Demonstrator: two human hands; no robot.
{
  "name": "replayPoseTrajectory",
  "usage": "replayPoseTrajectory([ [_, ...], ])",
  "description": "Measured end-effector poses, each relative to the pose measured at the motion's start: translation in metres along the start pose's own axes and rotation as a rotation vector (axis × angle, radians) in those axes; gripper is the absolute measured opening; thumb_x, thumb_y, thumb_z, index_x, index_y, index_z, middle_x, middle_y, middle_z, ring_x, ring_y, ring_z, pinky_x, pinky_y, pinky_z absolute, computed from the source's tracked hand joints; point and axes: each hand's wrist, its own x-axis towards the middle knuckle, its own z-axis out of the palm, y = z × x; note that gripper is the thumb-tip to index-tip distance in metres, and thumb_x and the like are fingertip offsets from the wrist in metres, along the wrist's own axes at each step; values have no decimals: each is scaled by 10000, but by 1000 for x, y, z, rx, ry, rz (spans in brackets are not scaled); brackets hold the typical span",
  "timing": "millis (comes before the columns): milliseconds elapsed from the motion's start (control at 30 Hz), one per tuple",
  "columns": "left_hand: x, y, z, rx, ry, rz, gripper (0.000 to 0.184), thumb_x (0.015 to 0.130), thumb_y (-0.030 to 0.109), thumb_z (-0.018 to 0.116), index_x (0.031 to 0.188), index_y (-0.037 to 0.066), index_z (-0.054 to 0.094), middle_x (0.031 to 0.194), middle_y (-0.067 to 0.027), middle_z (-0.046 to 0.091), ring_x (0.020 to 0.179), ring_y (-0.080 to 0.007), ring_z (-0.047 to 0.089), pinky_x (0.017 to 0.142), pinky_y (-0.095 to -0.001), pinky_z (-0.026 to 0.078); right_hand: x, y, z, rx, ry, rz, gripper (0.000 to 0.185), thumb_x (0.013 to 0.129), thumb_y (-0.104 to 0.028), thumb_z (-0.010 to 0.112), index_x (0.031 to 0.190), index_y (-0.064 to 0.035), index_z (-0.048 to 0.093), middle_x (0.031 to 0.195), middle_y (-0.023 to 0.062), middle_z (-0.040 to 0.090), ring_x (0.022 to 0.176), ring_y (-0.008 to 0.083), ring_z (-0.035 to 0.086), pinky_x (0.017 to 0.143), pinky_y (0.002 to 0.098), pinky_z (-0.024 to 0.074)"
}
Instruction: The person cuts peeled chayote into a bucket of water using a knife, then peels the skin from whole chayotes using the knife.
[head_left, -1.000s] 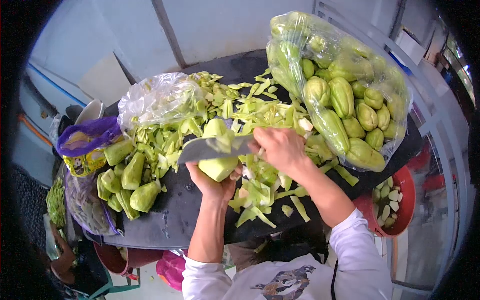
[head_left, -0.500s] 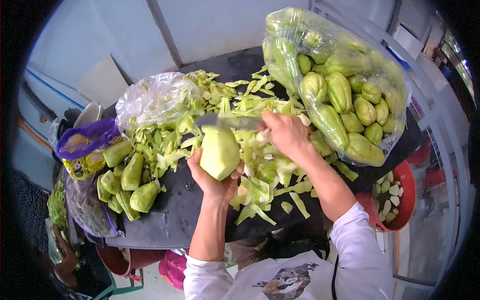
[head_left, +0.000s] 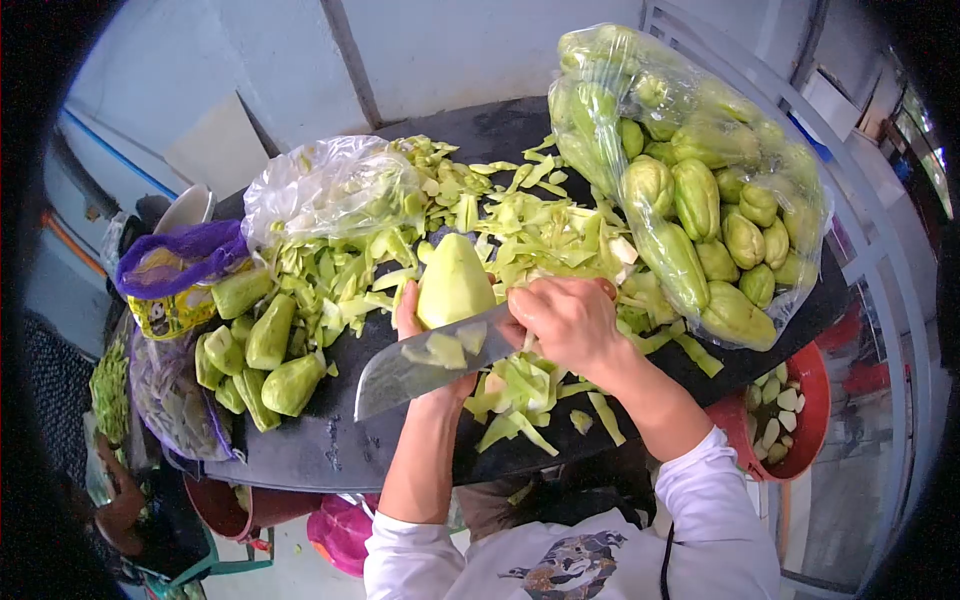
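My left hand [head_left: 420,340] is closed around a peeled, pale green chayote [head_left: 452,280], held over the table. Wrapped round a knife handle is my right hand [head_left: 570,320], just right of the chayote. The broad knife blade [head_left: 420,366] points left, crossing in front of the chayote's lower end and hiding part of my left hand and its fingers. Bits of peel cling to the blade. Green peelings [head_left: 545,240] lie heaped behind and beneath both hands.
A clear plastic bag of whole chayotes [head_left: 715,210] stands at the back right. Several peeled chayotes [head_left: 270,340] lie left on the dark table [head_left: 330,440], near a purple net bag [head_left: 185,260] and a crumpled plastic bag [head_left: 330,195]. A red bucket [head_left: 815,410] with cut pieces is below right.
The knife has come from the chayote's top down to its lower end, nearer my body, and its broad side now shows. My right hand has moved down slightly with it.
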Motion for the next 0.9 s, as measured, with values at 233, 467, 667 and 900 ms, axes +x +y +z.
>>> replayPoseTrajectory([
  [233, -5, 4, 7, 45, 94, 61, 551, 922, 583, 362, 1106, 103, 561, 931, -94, 644, 720, -250, 635, 460, -356, 501, -1, 28, 4, -73, -23, 146, 139, 781, -171, 692, 783, -115, 565, 600, 59, 595, 539, 251, 634, 474, 371, 496],
  [467, 0, -3, -4, 79, 52, 22, 563, 910, 573, 359, 1138, 101, 565, 986, -92, 648, 743, -240, 645, 494, -340, 505, 1, 5, -3, -74, -68, 78, 126, 812, -186, 675, 807, -120, 568, 600, 63, 599, 548, 254, 646, 486, 377, 509],
  [667, -7, 3, 11, 116, -2, -7, 513, 922, 535, 372, 1168, 120, 547, 958, -89, 652, 740, -232, 644, 484, -354, 496, -9, 56, 9, -104, -119, 330, 111, 782, -119, 675, 803, -101, 568, 671, 101, 631, 574, 317, 628, 495, 431, 479],
  [900, -6, -4, -1, 113, 43, 10, 585, 912, 600, 370, 1166, 107, 556, 963, -97, 657, 713, -239, 643, 477, -351, 505, -2, 14, 2, -39, -42, 113, 150, 804, -172, 693, 757, -121, 560, 623, 60, 612, 540, 254, 624, 477, 375, 482],
])
